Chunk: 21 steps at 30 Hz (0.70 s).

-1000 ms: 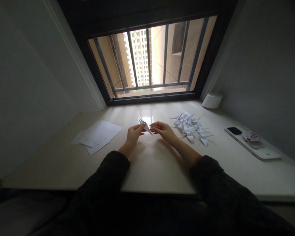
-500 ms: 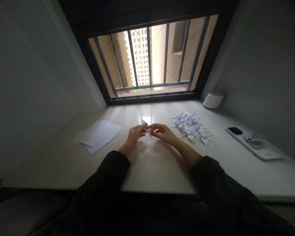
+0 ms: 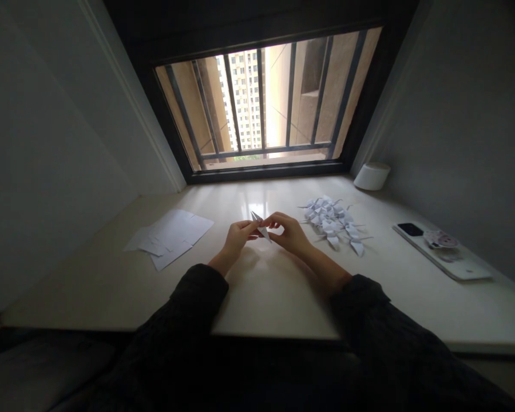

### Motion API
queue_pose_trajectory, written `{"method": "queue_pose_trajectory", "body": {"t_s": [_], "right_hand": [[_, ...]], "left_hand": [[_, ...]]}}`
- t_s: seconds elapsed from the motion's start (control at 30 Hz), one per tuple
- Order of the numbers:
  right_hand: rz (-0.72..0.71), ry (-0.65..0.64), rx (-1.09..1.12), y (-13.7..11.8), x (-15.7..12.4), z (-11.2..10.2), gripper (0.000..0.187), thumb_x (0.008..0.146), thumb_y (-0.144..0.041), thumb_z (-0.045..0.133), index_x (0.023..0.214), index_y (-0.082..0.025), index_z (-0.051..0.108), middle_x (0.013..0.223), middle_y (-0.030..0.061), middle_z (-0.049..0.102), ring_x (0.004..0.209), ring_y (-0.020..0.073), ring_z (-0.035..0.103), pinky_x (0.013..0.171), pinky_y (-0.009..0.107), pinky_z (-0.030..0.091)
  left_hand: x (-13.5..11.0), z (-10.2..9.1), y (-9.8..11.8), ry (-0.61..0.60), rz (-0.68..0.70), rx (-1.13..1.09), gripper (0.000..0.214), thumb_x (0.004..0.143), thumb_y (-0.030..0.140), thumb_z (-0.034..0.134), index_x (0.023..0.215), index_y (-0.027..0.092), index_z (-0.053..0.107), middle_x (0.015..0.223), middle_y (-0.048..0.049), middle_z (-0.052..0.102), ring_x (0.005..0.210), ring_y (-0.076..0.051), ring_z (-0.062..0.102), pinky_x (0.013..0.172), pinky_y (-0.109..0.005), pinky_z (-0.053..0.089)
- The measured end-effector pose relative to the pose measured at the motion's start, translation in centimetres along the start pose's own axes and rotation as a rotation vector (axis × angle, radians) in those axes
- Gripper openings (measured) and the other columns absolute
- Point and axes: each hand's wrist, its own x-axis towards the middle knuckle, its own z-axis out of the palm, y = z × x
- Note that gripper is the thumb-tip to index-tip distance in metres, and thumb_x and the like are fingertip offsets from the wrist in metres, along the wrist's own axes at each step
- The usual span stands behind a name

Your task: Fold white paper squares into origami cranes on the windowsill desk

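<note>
Above the middle of a pale stone sill (image 3: 257, 286), both my hands pinch one small folded piece of white paper (image 3: 260, 225). My left hand (image 3: 239, 236) grips its left side with thumb and fingers closed. My right hand (image 3: 288, 232) grips its right side, fingers curled over the fold. The paper is narrow and pointed, tilted with one tip up toward the window. Both forearms are in dark sleeves.
A heap of several folded white paper cranes (image 3: 332, 220) lies right of my hands. Flat white sheets (image 3: 171, 234) lie at the left. A white phone (image 3: 444, 252) with a round sticker lies at the right, a white round container (image 3: 371, 175) in the back corner. A barred window (image 3: 266, 103) is ahead.
My hands have drawn closer together on the folded paper, which now shows shorter and more hidden between the fingers. The rest of the sill is unchanged.
</note>
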Motion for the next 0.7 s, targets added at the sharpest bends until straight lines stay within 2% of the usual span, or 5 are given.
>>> {"method": "queue_pose_trajectory", "body": {"t_s": [0.17, 0.37, 0.57, 0.7], "right_hand": [[-0.053, 0.038, -0.079, -0.53, -0.18, 0.11, 0.012, 0.077, -0.025, 0.066, 0.089, -0.023, 0.069, 0.078, 0.0023, 0.063, 0.069, 0.0141, 0.057, 0.066, 0.029, 0.049], [-0.113, 0.077, -0.141, -0.97, -0.24, 0.02, 0.009, 0.081, -0.029, 0.063, 0.084, -0.023, 0.07, 0.076, 0.0034, 0.065, 0.072, 0.0158, 0.058, 0.069, 0.031, 0.048], [-0.22, 0.072, -0.221, -0.77, -0.28, -0.29, 0.008, 0.079, -0.028, 0.067, 0.084, -0.026, 0.072, 0.08, 0.0035, 0.065, 0.075, 0.0167, 0.058, 0.069, 0.031, 0.047], [-0.227, 0.046, -0.233, -0.53, -0.21, -0.33, 0.006, 0.076, -0.031, 0.07, 0.08, -0.027, 0.073, 0.077, 0.003, 0.065, 0.072, 0.0164, 0.057, 0.065, 0.03, 0.047]], "left_hand": [[0.14, -0.16, 0.1, -0.013, -0.026, -0.033, 0.039, 0.068, 0.051, 0.068, 0.079, 0.014, 0.071, 0.078, -0.0094, 0.071, 0.076, -0.02, 0.065, 0.07, -0.03, 0.045], [0.23, -0.12, 0.1, -0.023, -0.058, 0.006, 0.036, 0.069, 0.049, 0.068, 0.078, 0.015, 0.072, 0.076, -0.0085, 0.071, 0.075, -0.018, 0.065, 0.071, -0.03, 0.046], [0.18, -0.12, 0.23, -0.051, -0.062, 0.039, 0.035, 0.067, 0.049, 0.069, 0.075, 0.014, 0.072, 0.075, -0.0085, 0.071, 0.072, -0.017, 0.064, 0.072, -0.03, 0.047], [0.15, -0.09, 0.1, -0.066, -0.053, 0.049, 0.034, 0.067, 0.048, 0.07, 0.07, 0.014, 0.071, 0.069, -0.0075, 0.069, 0.069, -0.016, 0.063, 0.072, -0.03, 0.047]]}}
